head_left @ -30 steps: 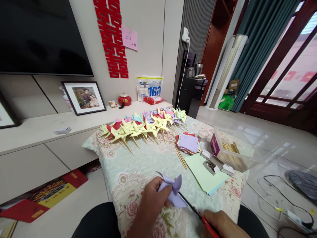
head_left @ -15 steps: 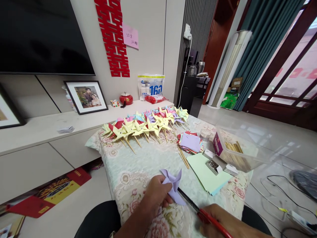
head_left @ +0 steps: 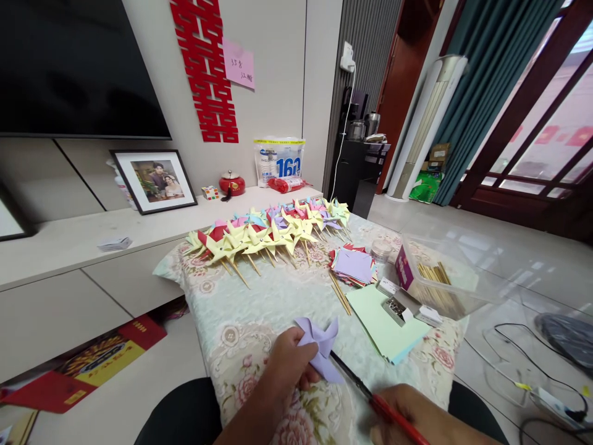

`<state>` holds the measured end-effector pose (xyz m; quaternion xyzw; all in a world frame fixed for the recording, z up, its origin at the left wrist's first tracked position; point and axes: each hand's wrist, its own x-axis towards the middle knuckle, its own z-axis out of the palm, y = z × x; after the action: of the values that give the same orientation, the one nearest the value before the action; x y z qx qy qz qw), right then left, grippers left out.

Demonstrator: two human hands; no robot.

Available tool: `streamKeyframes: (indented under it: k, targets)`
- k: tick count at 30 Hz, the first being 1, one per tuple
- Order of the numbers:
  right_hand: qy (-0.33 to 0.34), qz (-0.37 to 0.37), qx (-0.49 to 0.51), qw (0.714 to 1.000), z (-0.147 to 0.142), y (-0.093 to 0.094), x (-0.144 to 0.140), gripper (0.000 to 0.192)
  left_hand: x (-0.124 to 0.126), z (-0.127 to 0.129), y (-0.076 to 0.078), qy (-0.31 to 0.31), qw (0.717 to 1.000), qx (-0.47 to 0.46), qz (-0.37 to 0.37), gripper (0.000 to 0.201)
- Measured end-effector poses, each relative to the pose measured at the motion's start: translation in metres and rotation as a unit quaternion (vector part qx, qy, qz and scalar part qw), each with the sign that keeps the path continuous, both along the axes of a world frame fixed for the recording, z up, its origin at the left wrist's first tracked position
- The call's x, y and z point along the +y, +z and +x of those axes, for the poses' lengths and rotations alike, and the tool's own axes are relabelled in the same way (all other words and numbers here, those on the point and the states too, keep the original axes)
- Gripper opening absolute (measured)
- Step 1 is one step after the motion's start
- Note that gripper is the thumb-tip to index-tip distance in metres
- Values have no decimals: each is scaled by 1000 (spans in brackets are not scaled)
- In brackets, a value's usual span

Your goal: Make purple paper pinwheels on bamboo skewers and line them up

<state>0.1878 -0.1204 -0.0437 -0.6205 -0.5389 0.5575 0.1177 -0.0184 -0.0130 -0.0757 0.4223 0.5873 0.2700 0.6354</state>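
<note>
My left hand [head_left: 283, 369] pinches a folded lilac paper pinwheel [head_left: 320, 346] low over the floral-covered table [head_left: 259, 309]. My right hand [head_left: 407, 414], at the bottom edge, grips the red handle of a thin dark-tipped tool [head_left: 370, 394]. The tool's tip reaches the back of the pinwheel. A long row of finished pinwheels on sticks [head_left: 269, 232], mostly yellow, lies across the far side of the table.
A stack of coloured paper squares [head_left: 353, 266], loose wooden sticks [head_left: 340, 293], a green sheet [head_left: 384, 321], a small pin box [head_left: 395, 310] and a clear tub of sticks [head_left: 440, 278] sit at the right. A low cabinet with a framed photo [head_left: 155, 180] stands behind.
The view shifted slightly. Both hands keep their grip, and the pinwheel and tool stay almost where they were.
</note>
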Motion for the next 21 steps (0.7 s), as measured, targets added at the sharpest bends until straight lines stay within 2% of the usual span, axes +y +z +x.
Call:
streamKeyframes:
  k: [4,7,10,13,15,17,19,21]
  targets:
    - [31,83,-151,985,6,24,6,35,0,-18,17,51,992,-117,6,17]
    - [41,135,-311,940,3,41,17,24,1,-31,38,128,973,-193,9,27]
    - [64,161,-396,902,-7,40,27,23,-2,-32,59,177,956,-233,21,30]
    - [84,160,-402,898,-19,29,30,24,-10,-20,73,178,943,-276,50,24]
    - [82,164,-416,891,-25,22,29,21,-15,-10,76,205,926,-312,61,22]
    - [51,221,-425,876,-30,15,26,18,-17,-2,78,237,911,-329,74,22]
    - [25,308,-366,878,-37,4,22,18,-18,5,81,258,899,-345,76,24]
    - [34,344,-209,915,-48,-12,18,16,-18,11,86,285,879,-377,67,28]
